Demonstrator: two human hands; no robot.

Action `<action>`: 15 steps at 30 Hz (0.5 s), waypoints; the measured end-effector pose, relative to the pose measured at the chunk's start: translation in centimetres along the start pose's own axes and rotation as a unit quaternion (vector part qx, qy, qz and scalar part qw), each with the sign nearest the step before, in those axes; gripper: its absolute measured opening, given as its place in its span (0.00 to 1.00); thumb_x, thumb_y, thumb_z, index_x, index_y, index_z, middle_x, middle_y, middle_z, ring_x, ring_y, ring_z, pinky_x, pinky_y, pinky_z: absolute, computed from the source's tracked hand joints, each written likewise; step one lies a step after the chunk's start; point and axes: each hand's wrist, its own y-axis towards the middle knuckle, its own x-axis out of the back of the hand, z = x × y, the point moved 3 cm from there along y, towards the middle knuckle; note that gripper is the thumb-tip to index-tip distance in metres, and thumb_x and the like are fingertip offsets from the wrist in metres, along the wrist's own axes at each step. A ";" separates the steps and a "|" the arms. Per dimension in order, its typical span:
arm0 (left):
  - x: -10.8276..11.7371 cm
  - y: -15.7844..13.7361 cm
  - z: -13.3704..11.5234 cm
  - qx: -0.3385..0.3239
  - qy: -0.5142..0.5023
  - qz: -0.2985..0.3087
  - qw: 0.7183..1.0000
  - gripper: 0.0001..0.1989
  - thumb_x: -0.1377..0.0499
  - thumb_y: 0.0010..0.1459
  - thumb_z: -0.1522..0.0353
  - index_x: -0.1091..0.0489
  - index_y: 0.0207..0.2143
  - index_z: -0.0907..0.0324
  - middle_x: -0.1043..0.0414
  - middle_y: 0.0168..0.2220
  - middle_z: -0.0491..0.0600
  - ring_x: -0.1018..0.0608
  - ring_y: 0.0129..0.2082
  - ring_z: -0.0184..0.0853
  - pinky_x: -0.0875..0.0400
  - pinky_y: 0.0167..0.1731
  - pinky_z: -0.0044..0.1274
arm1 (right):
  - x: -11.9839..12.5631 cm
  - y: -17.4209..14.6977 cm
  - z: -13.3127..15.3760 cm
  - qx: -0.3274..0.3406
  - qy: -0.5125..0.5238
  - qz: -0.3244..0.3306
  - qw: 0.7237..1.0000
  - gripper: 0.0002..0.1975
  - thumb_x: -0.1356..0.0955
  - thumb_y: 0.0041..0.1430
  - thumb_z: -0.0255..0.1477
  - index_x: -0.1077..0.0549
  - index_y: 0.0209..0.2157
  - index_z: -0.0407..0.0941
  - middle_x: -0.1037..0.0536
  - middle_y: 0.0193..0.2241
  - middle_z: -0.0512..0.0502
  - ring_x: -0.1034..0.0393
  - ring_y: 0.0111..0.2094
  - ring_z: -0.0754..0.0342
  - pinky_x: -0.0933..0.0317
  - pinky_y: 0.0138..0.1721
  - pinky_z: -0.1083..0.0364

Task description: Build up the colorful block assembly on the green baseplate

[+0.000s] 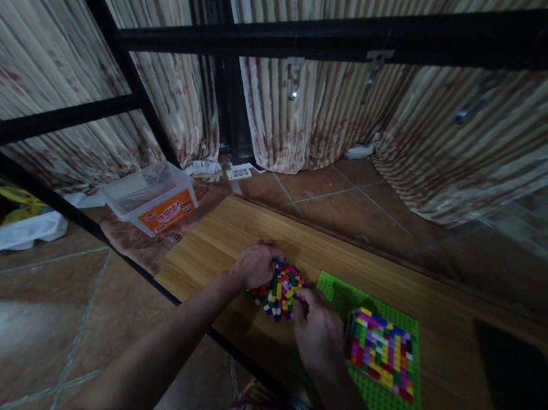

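A heap of small coloured toy bricks point(280, 292) lies on the wooden table between my two hands. My left hand point(255, 265) rests at the heap's far left side, its fingers curled down over the bricks. Something blue shows by those fingertips, though I cannot tell whether it is held. At the right edge of the heap, my right hand point(318, 330) has thumb and fingers drawn together; what is between them is hidden. Just right of that hand, a block of multicoloured bricks point(381, 350) stands on a green studded baseplate point(343, 292).
The narrow wooden table point(223, 226) runs left to right. A dark flat object point(515, 380) lies at its right end. Beyond the left end stands a clear plastic bin point(150, 192) with an orange label. A black metal frame point(320, 43) and striped curtains point(283, 121) are behind.
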 end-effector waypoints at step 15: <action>-1.4 -0.3 0.9 -0.029 -0.165 -0.049 0.985 0.23 0.51 0.59 0.72 0.38 0.57 0.57 0.27 0.51 0.50 0.30 0.55 0.35 0.38 0.58 0.30 | -2.2 4.9 -0.5 -0.020 -0.067 -0.008 0.997 0.09 0.37 0.59 0.29 0.24 0.33 0.45 0.26 0.32 0.41 0.31 0.34 0.50 0.41 0.35 0.53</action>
